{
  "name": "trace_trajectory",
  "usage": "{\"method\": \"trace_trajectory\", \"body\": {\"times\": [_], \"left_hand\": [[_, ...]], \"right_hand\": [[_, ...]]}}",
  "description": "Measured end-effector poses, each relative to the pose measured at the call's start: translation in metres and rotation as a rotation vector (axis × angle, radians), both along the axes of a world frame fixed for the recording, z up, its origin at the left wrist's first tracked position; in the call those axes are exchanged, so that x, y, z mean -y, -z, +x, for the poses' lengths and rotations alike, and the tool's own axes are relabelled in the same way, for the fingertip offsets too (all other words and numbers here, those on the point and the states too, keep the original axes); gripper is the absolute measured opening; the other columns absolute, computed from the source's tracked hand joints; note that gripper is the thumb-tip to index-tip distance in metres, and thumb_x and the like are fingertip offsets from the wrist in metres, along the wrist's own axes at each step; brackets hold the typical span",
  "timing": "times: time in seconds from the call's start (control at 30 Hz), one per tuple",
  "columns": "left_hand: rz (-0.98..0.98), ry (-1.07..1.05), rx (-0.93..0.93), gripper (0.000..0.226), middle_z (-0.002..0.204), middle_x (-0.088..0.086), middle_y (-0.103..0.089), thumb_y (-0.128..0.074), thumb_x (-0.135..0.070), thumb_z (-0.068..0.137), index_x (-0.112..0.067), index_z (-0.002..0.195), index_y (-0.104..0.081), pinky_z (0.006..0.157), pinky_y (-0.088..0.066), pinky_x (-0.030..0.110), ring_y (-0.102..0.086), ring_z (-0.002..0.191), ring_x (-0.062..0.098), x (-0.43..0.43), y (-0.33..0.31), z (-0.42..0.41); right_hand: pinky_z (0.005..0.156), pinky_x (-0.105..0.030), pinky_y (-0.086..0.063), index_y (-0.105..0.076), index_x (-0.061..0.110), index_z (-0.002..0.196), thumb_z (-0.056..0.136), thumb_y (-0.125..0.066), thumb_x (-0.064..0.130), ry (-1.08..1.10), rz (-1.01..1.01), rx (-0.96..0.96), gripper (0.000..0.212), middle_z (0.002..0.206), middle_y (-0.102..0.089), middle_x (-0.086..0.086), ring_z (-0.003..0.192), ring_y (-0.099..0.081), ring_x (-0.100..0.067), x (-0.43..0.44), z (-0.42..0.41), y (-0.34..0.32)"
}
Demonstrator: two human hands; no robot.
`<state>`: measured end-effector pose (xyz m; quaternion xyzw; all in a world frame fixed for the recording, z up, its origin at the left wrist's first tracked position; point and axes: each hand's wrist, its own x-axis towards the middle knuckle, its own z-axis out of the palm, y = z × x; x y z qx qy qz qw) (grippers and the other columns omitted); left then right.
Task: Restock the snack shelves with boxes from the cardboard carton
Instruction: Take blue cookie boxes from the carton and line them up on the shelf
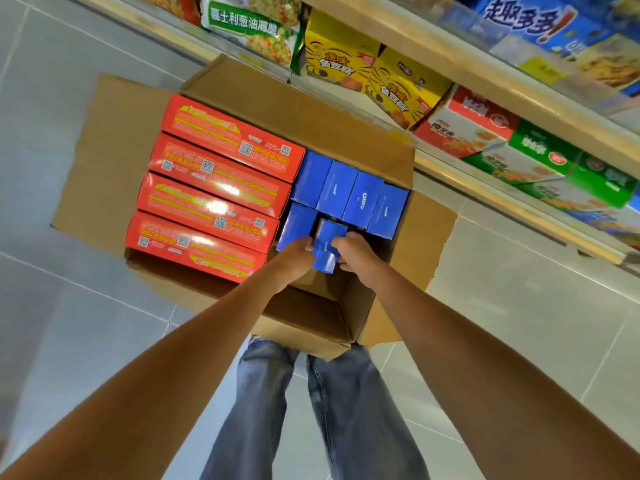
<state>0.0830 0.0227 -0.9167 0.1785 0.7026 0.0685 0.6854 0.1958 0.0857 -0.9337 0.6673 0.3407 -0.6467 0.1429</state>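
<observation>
Inside the carton (277,105): blue box (329,237), centre of frame, higher than the blue row (349,195) behind.
Left hand (298,254): grips its left side.
Right hand (356,254): grips its right side.

Glossy pale grey floor tiles (69,341) with thin seams, light wood-edged shelves (502,202) alongside

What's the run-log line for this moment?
phase: pick | left hand, right hand: grip blue box | carton: open | red boxes: inside carton
</observation>
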Motion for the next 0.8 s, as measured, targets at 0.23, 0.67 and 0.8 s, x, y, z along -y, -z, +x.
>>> {"method": "trace_trajectory", "body": {"times": [0.23, 0.67, 0.8], "left_hand": [[0.000, -0.084, 0.082, 0.043, 0.112, 0.009, -0.058, -0.032, 0.006, 0.092, -0.012, 0.126, -0.052, 0.071, -0.038, 0.017, -0.054, 0.093, 0.015, 0.007, -0.013, 0.023], [0.128, -0.118, 0.070, 0.018, 0.089, 0.003, -0.059, -0.052, -0.008, 0.092, -0.007, 0.096, -0.070, 0.058, -0.042, 0.014, -0.055, 0.075, 0.009, -0.069, -0.138, 0.038], [0.310, -0.040, 0.095, 0.053, 0.059, -0.011, -0.062, -0.040, 0.016, 0.089, -0.022, 0.061, -0.063, 0.062, -0.044, 0.015, -0.060, 0.055, 0.002, -0.113, -0.175, 0.019]], "right_hand": [[0.091, -0.041, -0.048, -0.038, 0.014, 0.137, 0.095, -0.049, 0.028, 0.069, -0.069, 0.038, 0.045, 0.131, -0.050, -0.013, 0.112, -0.055, -0.031, 0.011, 0.016, 0.003], [0.081, -0.041, -0.057, -0.058, 0.013, 0.100, 0.077, -0.071, 0.037, -0.152, 0.205, 0.067, 0.035, 0.098, -0.067, -0.007, 0.089, -0.067, -0.024, -0.073, 0.056, -0.138], [0.079, -0.035, -0.054, -0.059, 0.010, 0.102, 0.083, -0.068, 0.041, -0.237, 0.216, -0.018, 0.038, 0.097, -0.067, -0.009, 0.086, -0.066, -0.022, -0.106, 0.051, -0.210]]}}
